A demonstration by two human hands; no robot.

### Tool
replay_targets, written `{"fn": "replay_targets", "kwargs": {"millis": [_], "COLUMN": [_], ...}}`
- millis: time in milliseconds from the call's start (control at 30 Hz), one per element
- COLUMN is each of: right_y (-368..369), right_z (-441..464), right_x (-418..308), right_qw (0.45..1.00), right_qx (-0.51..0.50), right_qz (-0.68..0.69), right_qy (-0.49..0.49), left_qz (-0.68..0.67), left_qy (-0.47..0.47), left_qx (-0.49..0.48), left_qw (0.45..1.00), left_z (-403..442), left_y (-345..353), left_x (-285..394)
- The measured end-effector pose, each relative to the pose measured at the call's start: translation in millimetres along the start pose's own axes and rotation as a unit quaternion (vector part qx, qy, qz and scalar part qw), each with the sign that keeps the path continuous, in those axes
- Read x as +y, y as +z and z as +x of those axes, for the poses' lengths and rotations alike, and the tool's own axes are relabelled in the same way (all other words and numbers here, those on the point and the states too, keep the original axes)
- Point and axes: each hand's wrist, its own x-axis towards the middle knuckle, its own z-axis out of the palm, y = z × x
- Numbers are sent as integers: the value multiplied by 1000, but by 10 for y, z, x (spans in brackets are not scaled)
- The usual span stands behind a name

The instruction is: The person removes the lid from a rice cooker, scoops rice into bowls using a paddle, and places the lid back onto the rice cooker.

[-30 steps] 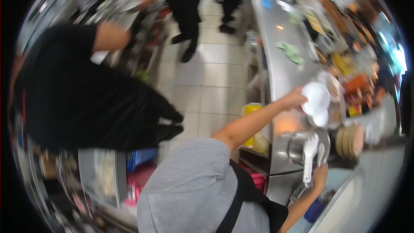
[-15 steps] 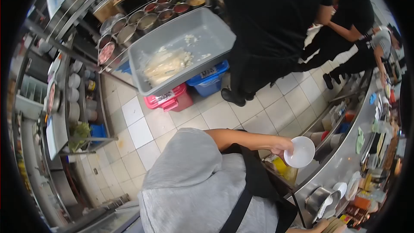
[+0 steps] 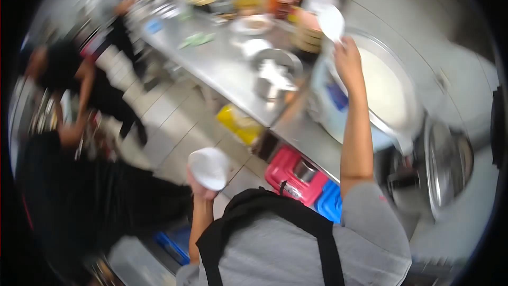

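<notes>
Steel worktop (image 3: 217,67), vat (image 3: 415,100) by its near-end edge; left hand (image 3: 201,186) grips white bowl (image 3: 210,168), right hand (image 3: 349,59) grips white ladle (image 3: 332,23); best hold both level, bowl nearer vat.

Right arm (image 3: 357,137) stretched far forward, almost straight; right hand (image 3: 349,63) at its end, fingers curled in grip. Left forearm (image 3: 201,228) points forward, shorter reach; left hand (image 3: 203,190) nearer to torso (image 3: 280,238), also gripping, its fingers mostly hidden.
</notes>
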Motion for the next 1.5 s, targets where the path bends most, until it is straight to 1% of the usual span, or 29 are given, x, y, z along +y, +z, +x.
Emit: {"fn": "replay_targets", "kwargs": {"millis": [67,100,167,200,267,300,367,433,467,533,600,633,733,767,800,867,900,933,1000,1067,1100,1133,1167,1200,1267,1333,1400,1433,1500], "right_y": [-645,-870,-1256,-1344,-1412,-1420,-1420,-1333,-1270,-1150,-1124,-1133,-1181,-1175,-1187,-1224,-1258,-1298,-1379,-1461,-1510,-1556,-1603,-1656,-1780,-1897,-1990,-2034,-2066], "right_z": [159,227,414,484,559,558,576,562,546,479,435,404,224,115,25,1,-64,-180,-237,-292,-299,-273,-254,-244,-247,-207,-145,-160,-237], "right_x": [-196,-126,75,198,549,723,948,1072,1056,990,838,768,656,610,556,514,530,533,580,602,584,556,527,503,438,349,360,413,554], "right_qw": [986,982,905,901,738,736,704,742,743,768,764,758,779,780,805,824,855,882,867,888,884,874,857,857,878,885,895,901,951], "right_qx": [35,54,18,27,-80,-78,-136,-104,-101,-178,-222,-266,-284,-287,-292,-295,-297,-292,-306,-283,-275,-280,-280,-270,-240,-225,-163,-167,-51], "right_qz": [-163,-176,-421,-427,-670,-673,-682,-617,-619,-534,-526,-511,-482,-486,-464,-451,-409,-366,-390,-307,-312,-258,-199,-200,-171,-175,-196,-194,-138], "right_qy": [23,39,62,68,14,20,-145,-239,-231,-305,-301,-306,-283,-269,-227,-177,-119,-52,45,194,211,301,383,391,377,367,365,351,273], "left_qz": [-98,-98,-80,-64,-92,-118,-83,-45,-37,-24,-20,-31,-50,-140,-143,3,46,49,131,143,157,159,197,232,242,254,263,261,267], "left_qy": [-113,-103,-122,-120,-165,-200,-172,-142,-146,-161,-189,-176,-188,-270,-283,-253,-195,-222,-229,-249,-236,-250,-280,-305,-307,-380,-388,-398,-423], "left_qx": [-106,-104,-121,-133,-164,-189,-151,-112,-131,-151,-198,-167,-172,-213,-211,-157,-92,-94,-104,-79,-51,-57,-133,-209,-239,-216,-286,-280,-262], "left_qw": [983,984,982,982,968,954,970,982,980,975,962,970,966,928,924,955,976,969,959,955,958,953,930,900,889,863,836,834,825], "left_z": [202,292,485,578,826,930,1023,1156,1218,1330,1447,1523,1848,1938,2101,2442,2496,2709,3178,3256,3313,3424,3533,3630,3687,3557,3667,3655,3665], "left_y": [142,249,356,382,346,377,589,698,682,703,758,689,695,895,945,1014,1388,1382,1346,1961,2242,2355,2454,2574,2872,3213,3237,3271,3312], "left_x": [-40,-75,-133,-167,-158,-173,-242,-294,-283,-230,-161,-105,64,99,179,314,246,320,426,249,162,79,7,-88,-423,-661,-992,-1166,-1499]}}
